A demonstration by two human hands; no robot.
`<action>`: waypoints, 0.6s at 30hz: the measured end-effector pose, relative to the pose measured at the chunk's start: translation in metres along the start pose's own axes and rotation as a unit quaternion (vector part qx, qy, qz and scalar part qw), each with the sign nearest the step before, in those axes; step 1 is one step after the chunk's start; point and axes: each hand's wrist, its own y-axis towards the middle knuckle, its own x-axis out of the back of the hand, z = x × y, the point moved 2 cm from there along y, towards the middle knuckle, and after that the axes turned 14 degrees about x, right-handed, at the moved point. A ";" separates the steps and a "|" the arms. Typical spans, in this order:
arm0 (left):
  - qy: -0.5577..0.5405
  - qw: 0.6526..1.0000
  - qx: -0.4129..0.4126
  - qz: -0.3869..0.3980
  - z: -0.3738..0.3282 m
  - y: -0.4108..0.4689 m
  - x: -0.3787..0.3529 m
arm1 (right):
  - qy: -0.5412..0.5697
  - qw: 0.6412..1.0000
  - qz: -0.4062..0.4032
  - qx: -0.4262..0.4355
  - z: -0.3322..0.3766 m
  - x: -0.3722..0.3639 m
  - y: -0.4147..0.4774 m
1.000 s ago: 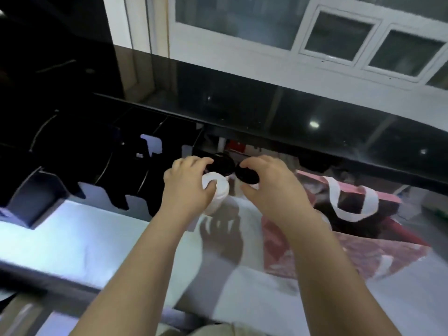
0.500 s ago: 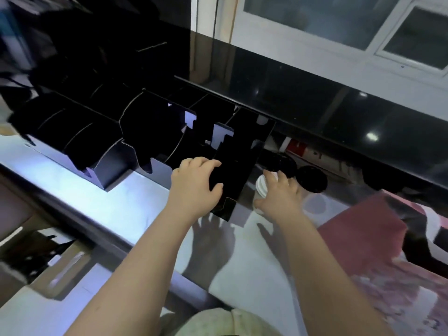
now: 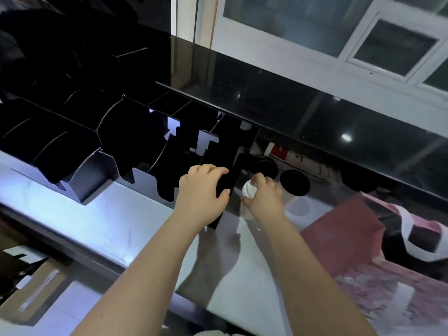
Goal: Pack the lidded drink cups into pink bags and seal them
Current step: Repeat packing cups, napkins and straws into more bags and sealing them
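Note:
A white drink cup (image 3: 248,190) stands on the steel counter (image 3: 121,226), and my right hand (image 3: 264,197) grips it around its top. My left hand (image 3: 202,190) grips the end panel of a black compartment organizer (image 3: 145,146) just left of the cup. A black-lidded cup (image 3: 295,183) stands to the right of my right hand, and another black lid (image 3: 266,166) sits behind it. A pink bag with white handles (image 3: 363,238) lies open on the counter at the right.
A raised black glossy ledge (image 3: 291,112) runs along the back of the counter. A red and white box (image 3: 288,154) lies under it. Cardboard boxes (image 3: 31,294) sit below the counter's front edge at lower left. Windows fill the far wall.
My left hand let go of the white cup and took hold of the black organizer's end. My right hand released the black lid and moved onto the white cup. The view swung left.

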 end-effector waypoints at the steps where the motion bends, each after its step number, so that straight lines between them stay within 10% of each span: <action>1: -0.007 1.000 -0.002 0.002 -0.002 0.000 0.000 | 0.008 1.000 -0.008 -0.001 0.001 0.002 -0.002; 18: -0.029 0.986 -0.160 0.033 -0.144 0.026 0.006 | -0.046 0.975 -0.199 0.090 -0.019 0.174 -0.075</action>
